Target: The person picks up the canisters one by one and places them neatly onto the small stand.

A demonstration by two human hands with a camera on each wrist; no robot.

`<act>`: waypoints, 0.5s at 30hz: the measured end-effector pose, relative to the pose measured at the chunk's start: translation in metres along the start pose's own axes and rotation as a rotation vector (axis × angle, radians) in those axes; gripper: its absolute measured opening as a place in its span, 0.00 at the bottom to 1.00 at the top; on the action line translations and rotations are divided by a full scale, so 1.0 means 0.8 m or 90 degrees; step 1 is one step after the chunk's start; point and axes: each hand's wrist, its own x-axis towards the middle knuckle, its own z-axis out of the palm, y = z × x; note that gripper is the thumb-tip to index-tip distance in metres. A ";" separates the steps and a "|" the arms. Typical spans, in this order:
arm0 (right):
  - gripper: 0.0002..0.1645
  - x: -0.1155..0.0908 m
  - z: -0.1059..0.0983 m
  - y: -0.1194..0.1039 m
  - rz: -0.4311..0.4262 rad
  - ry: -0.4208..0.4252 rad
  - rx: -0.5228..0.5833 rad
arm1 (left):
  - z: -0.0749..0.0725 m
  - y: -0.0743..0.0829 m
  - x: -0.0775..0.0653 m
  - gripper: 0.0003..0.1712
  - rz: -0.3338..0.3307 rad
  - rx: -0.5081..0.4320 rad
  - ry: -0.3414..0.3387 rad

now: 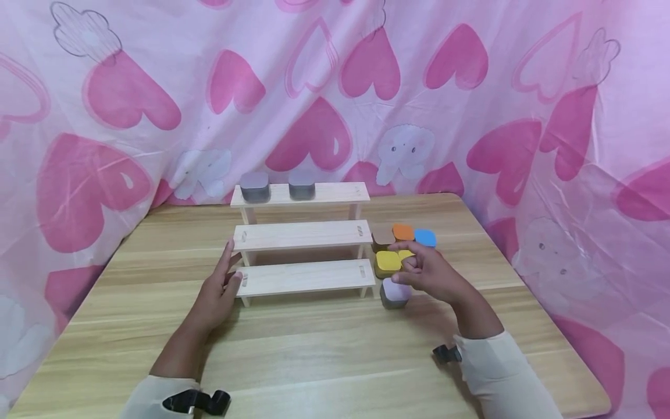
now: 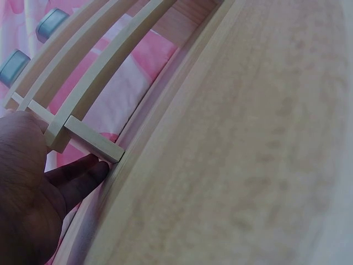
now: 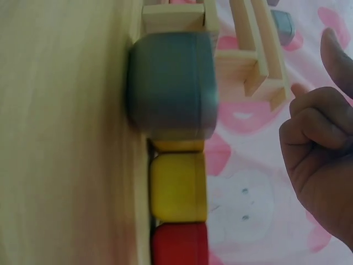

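A three-tier wooden shelf (image 1: 303, 235) stands on the table, with two grey-lidded boxes (image 1: 255, 187) on its top tier. My left hand (image 1: 217, 294) rests against the shelf's left end, fingers extended; in the left wrist view its fingertips (image 2: 102, 168) lie beside the lowest leg. To the shelf's right, my right hand (image 1: 431, 273) hovers over a group of small square boxes, index finger and thumb spread, other fingers curled, holding nothing. Nearest its thumb is a grey box with a pale lilac lid (image 1: 396, 292). Behind that stands a yellow-lidded box (image 1: 388, 263).
Farther back in the group are brown (image 1: 383, 237), orange (image 1: 403, 232) and blue (image 1: 425, 237) lids. The right wrist view shows a red box (image 3: 179, 243) beside the yellow ones. A pink heart-print curtain (image 1: 309, 134) hangs behind the wooden table (image 1: 293, 355).
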 end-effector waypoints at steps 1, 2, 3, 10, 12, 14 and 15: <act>0.40 -0.001 -0.001 0.003 0.005 -0.002 -0.007 | 0.001 -0.001 0.000 0.46 0.001 0.000 0.000; 0.40 -0.002 -0.002 0.006 0.007 -0.005 -0.011 | 0.001 -0.001 0.000 0.46 0.001 0.001 -0.001; 0.40 -0.003 -0.004 0.009 0.006 -0.009 -0.015 | 0.002 -0.001 0.000 0.46 0.000 0.001 -0.001; 0.34 -0.011 -0.014 0.025 0.027 -0.046 -0.050 | 0.002 0.002 0.000 0.46 0.003 0.010 0.002; 0.34 -0.012 -0.017 0.029 0.039 -0.058 -0.065 | 0.001 0.002 0.000 0.46 0.001 0.008 0.002; 0.33 -0.013 -0.020 0.032 0.044 -0.067 -0.080 | 0.001 0.003 0.000 0.47 0.000 0.010 0.004; 0.33 -0.014 -0.021 0.034 0.045 -0.072 -0.088 | 0.001 0.003 0.000 0.47 0.001 0.012 0.006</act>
